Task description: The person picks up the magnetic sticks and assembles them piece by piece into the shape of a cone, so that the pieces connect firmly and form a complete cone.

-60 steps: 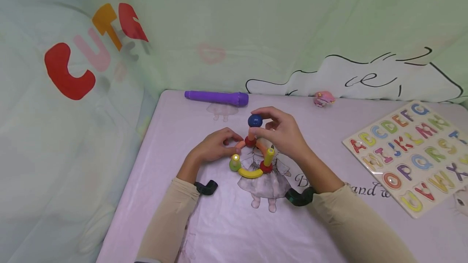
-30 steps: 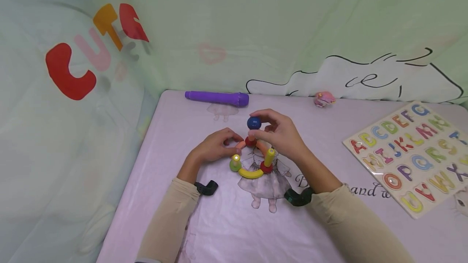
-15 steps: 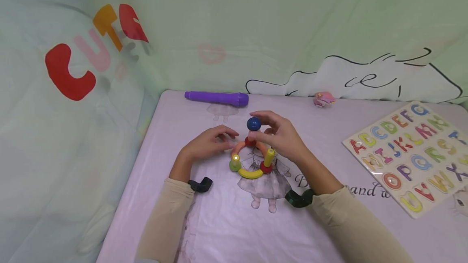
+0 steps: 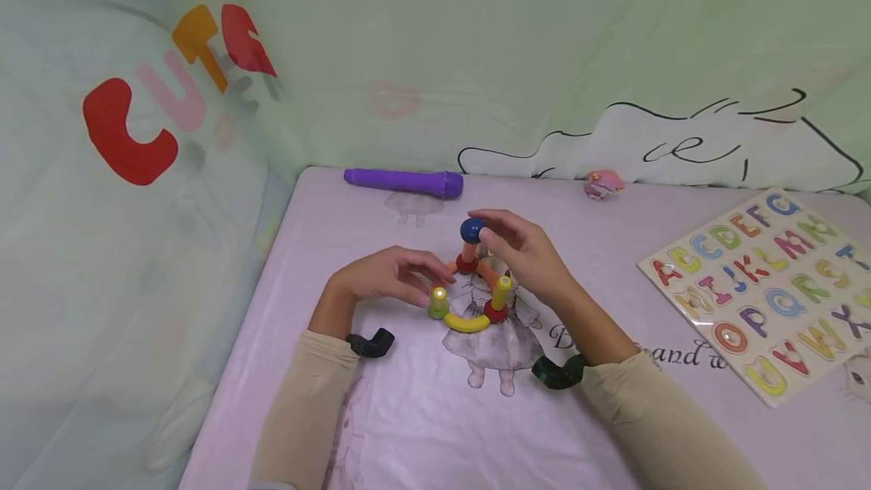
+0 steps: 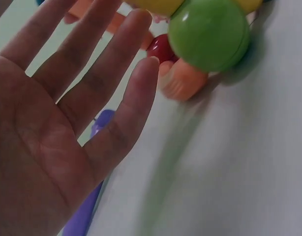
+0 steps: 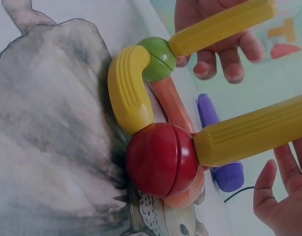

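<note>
A magnetic stick-and-ball construction stands on the table. Its base ring has a green ball (image 4: 438, 310), red balls and a curved yellow rod (image 4: 466, 323). Upright yellow sticks (image 6: 254, 132) rise from the green ball and the front red ball (image 6: 161, 160). At the back an orange stick (image 4: 468, 252) carries a blue ball (image 4: 472, 231). My right hand (image 4: 529, 254) holds the blue ball between thumb and index finger, the thumb at its right side. My left hand (image 4: 381, 277) is beside the ring's left side, its fingers extended and spread in the left wrist view, close to the green ball.
A purple toy microphone (image 4: 404, 182) lies at the back edge of the table. A small pink toy (image 4: 603, 184) sits farther right there. A wooden alphabet puzzle board (image 4: 708, 324) lies on the right. Printed cloth hangs behind and on the left.
My left hand lets go of the ring's orange curve, moves away left, then comes toward the green ball. My right thumb shifts from the orange stick up to the blue ball.
</note>
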Demonstrator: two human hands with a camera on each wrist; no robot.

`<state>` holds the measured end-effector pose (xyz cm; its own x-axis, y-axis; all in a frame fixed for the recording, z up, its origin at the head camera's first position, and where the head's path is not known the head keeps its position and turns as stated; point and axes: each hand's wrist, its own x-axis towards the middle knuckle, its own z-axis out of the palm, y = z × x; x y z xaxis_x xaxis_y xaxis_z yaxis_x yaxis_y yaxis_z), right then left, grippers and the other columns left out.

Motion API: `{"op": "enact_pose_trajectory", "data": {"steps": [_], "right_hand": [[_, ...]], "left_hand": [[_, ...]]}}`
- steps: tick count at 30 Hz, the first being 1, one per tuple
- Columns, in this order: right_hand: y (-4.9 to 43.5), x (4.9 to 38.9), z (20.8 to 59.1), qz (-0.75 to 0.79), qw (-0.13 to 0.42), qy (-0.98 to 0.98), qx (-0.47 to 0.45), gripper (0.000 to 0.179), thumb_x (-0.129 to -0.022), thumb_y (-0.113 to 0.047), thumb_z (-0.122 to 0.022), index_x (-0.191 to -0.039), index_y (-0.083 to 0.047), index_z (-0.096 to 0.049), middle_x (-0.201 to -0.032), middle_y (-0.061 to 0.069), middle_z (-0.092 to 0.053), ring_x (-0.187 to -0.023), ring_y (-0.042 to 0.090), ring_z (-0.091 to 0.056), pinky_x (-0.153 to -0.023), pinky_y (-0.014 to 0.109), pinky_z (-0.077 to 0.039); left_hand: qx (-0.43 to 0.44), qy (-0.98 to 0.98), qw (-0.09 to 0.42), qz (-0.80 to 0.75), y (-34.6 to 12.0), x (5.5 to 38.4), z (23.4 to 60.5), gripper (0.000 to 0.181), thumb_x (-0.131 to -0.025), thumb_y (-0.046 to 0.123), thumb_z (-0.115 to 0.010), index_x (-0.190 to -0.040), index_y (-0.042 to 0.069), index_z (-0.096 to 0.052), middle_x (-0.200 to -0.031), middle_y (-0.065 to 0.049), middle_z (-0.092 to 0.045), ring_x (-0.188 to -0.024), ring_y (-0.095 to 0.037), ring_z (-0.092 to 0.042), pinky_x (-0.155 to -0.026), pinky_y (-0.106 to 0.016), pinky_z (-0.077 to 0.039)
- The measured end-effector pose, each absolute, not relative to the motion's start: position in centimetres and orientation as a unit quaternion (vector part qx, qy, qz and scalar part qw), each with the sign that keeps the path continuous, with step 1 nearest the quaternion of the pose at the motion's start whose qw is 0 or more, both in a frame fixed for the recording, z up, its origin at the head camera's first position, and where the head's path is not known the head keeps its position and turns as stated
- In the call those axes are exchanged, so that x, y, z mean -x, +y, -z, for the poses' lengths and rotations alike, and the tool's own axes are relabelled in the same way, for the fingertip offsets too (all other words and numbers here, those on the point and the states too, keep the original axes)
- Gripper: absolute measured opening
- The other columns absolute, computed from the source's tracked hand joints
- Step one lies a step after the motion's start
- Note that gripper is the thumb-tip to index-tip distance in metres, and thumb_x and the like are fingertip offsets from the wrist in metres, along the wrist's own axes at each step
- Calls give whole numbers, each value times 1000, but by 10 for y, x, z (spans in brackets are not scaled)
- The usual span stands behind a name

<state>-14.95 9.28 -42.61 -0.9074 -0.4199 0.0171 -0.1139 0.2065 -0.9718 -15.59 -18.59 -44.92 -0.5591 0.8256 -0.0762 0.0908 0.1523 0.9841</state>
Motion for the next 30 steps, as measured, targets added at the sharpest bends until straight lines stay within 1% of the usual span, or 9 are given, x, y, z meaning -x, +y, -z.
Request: {"op": "enact_pose_trajectory", "data": {"steps": [2,6,11,14,17,21,23,28,30], "right_hand": [[93,149,427,606,126,766,172,40,-107,-25,-55,-145,-12,-55,-135,12,-65,-127,24,-61,-111,48,-47],[93,149,428,610,127,764,169,40,-107,-24,-56,-144,-13,-55,-134,13,-65,-127,27,-61,-111,51,-46],[93,148,428,614,124,761,169,40,-106,-25,-57,-144,-13,-56,-132,12,-66,-124,26,-62,-110,51,-47],[94,147,428,622,123,753,176,39,-106,-24,-57,-143,-12,-56,-125,16,-67,-118,30,-64,-108,53,-48],[94,146,428,630,126,745,179,38,-106,-24,-57,-142,-12,-56,-119,18,-69,-113,35,-65,-107,55,-49],[94,146,428,630,130,744,180,40,-106,-25,-58,-142,-10,-55,-122,14,-69,-113,38,-65,-105,52,-50],[94,145,427,631,132,744,179,40,-105,-25,-59,-142,-10,-56,-126,12,-68,-114,36,-66,-104,45,-52],[94,143,425,630,133,745,176,40,-104,-25,-61,-141,-10,-57,-134,11,-64,-118,24,-65,-101,32,-54],[93,143,424,625,133,749,176,40,-104,-25,-61,-140,-10,-58,-136,10,-63,-121,22,-63,-101,31,-53]], "left_hand": [[-339,682,330,-558,-181,155,450,40,-90,2,-75,-128,-3,-65,-133,-22,-64,-118,-21,-65,-105,-50,-51],[-350,678,326,-558,-175,153,451,35,-89,-2,-74,-122,-10,-65,-127,-20,-65,-114,-18,-64,-104,-53,-51],[-355,680,316,-558,-172,152,450,24,-90,-2,-73,-113,-7,-69,-117,-13,-67,-108,-17,-62,-102,-56,-51],[-349,686,313,-556,-170,151,450,22,-91,0,-72,-113,-3,-70,-111,-8,-68,-104,-18,-62,-100,-50,-53],[-337,695,314,-552,-169,151,451,23,-93,3,-71,-115,-1,-68,-108,-5,-67,-102,-22,-62,-96,-41,-54],[-319,700,317,-555,-167,152,454,23,-96,6,-68,-118,-2,-66,-110,-11,-69,-106,-32,-62,-94,-31,-52],[-313,699,318,-559,-166,153,456,24,-98,6,-66,-119,-4,-65,-110,-13,-69,-106,-35,-61,-94,-30,-52],[-298,696,323,-568,-164,153,457,26,-101,8,-62,-121,-7,-63,-113,-20,-69,-106,-31,-61,-94,-31,-51],[-292,694,324,-572,-164,154,457,25,-101,9,-62,-121,-6,-63,-115,-24,-67,-106,-29,-61,-94,-30,-51]]}}
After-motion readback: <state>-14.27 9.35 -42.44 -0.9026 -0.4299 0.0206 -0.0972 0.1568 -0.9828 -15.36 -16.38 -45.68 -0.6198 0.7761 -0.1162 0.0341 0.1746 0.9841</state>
